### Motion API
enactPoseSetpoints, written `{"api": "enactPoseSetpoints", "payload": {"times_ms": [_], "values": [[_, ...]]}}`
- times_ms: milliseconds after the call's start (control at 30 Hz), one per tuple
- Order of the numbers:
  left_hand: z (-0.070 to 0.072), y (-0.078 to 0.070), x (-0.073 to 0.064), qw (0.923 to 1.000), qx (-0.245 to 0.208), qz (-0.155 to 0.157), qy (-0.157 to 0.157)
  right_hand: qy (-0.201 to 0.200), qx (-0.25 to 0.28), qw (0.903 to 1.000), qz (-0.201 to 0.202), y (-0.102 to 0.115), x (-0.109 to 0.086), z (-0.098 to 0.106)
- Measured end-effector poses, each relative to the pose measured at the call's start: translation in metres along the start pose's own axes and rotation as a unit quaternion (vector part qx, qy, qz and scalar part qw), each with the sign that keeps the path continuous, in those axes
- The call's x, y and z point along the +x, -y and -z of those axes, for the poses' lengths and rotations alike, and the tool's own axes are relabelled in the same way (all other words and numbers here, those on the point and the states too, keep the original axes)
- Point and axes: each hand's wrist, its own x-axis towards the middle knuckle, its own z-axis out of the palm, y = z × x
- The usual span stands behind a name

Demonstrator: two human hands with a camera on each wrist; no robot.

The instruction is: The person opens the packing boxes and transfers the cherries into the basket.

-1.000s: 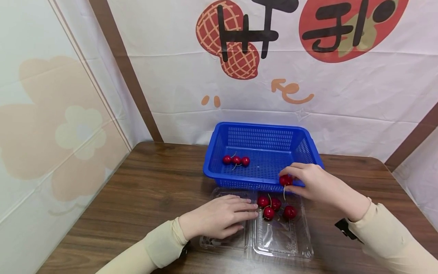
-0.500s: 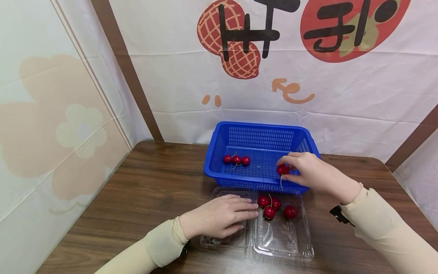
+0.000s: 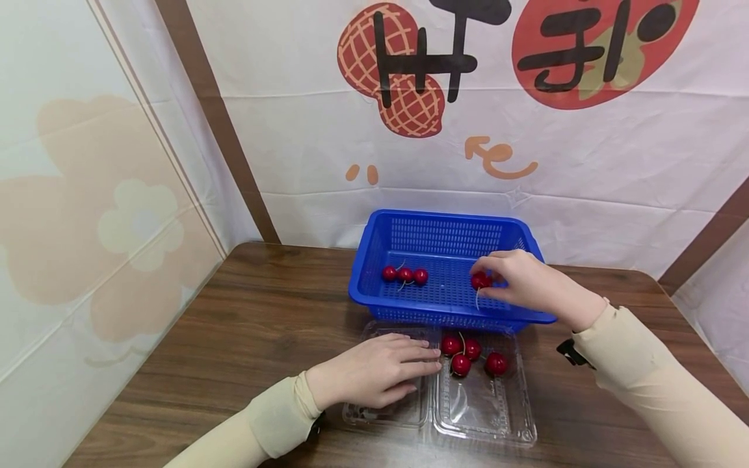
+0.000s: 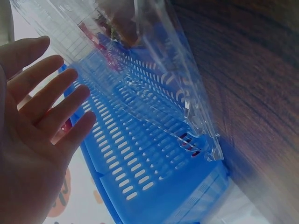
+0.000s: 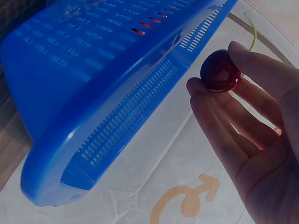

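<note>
Head view: we see the right hand (image 3: pixel 523 286), fingers clamped on a cherry (image 3: pixel 481 281) and partly covering it, over the blue basket (image 3: pixel 445 234). The left hand (image 3: pixel 380 370), fingers apart, hides much of the clear clamshell (image 3: pixel 468 406)'s left half; the left wrist view blurs its contents.

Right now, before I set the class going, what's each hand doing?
Left hand: open, over the clear container.
Right hand: pinching a red cherry.
</note>
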Motion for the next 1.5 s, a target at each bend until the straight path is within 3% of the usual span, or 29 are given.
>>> {"api": "enactPoseSetpoints", "payload": {"times_ms": [433, 1167, 1500], "values": [[-0.001, -0.001, -0.001, 0.9999, -0.004, 0.005, 0.008, 0.011, 0.018, 0.9998, -0.006, -0.009, 0.014, 0.000], [-0.003, 0.000, -0.001, 1.0000, 0.005, -0.002, -0.007, 0.061, 0.034, 0.9956, -0.063, -0.023, 0.037, -0.006], [-0.003, 0.000, 0.000, 0.9999, 0.005, -0.002, -0.010, 0.072, 0.034, 0.9953, -0.055, -0.025, 0.046, -0.007]]}}
